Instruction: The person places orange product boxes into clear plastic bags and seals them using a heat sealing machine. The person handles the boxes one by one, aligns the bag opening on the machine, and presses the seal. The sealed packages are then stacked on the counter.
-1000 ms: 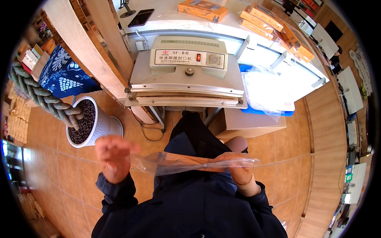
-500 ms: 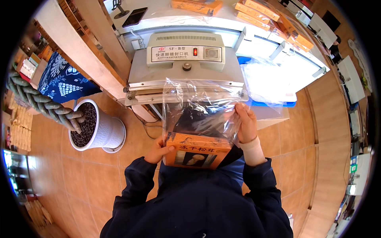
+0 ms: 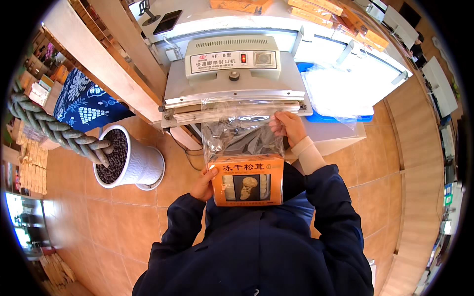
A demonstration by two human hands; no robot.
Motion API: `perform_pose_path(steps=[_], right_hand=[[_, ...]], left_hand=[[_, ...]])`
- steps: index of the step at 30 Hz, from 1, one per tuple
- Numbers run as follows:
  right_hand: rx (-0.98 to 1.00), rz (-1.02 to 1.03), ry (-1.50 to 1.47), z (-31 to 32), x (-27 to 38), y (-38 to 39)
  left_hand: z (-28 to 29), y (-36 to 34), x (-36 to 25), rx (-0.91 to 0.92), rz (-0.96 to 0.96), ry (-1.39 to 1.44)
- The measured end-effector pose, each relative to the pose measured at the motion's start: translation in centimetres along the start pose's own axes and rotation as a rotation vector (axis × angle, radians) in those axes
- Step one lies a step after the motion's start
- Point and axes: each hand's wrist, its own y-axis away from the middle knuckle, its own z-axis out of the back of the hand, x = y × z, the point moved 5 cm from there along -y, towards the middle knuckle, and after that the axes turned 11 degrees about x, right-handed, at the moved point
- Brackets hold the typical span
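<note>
An orange box (image 3: 247, 167) with a mushroom picture sits in a clear plastic bag (image 3: 232, 135), its front tilted up toward me. My left hand (image 3: 203, 184) grips the box's left edge through the film, thumb on top. With its fingers pinched, my right hand (image 3: 290, 129) holds the bag's right side near the open end. The bag's far end lies at the sealing bar of a beige heat-sealing machine (image 3: 234, 74), whose red switch is lit. Whether the film is between the jaws I cannot tell.
Right of the sealer, clear bags (image 3: 335, 91) lie in a blue tray (image 3: 365, 118). Behind it, a white table (image 3: 197, 22) holds a phone (image 3: 168, 21) and wrapped orange boxes (image 3: 316, 12). A white plant pot (image 3: 145, 160) stands left on the tiled floor.
The box has turned its front more upward, and the bag has flattened out toward the sealing bar. My right hand has moved left and away from me along the bag.
</note>
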Motion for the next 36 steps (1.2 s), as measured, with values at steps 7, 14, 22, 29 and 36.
perform_pose_path(steps=[7,14,22,29,36], right_hand=[[-0.015,-0.071,0.029,1.0,-1.0,-0.2],[-0.063,-0.043,0.056,1.9,-0.1,0.4],[-0.032,-0.107,0.128,2.0,-0.7,1.1],[-0.021,-0.094,0.106,1.0,1.3,-0.2],[-0.034,-0.048,0.07,0.7,2.2,-2.0]], left_hand=[[1.2,-0.5,1.5,0.022,0.08,0.085],[-0.7,-1.1,2.1,0.054,0.165,0.095],[-0.9,0.1,2.6,-0.018,0.177,0.11],[-1.5,0.3,-0.2,0.02,0.193,0.199],[-2.1,-1.1,-3.4,-0.02,0.151,0.086]])
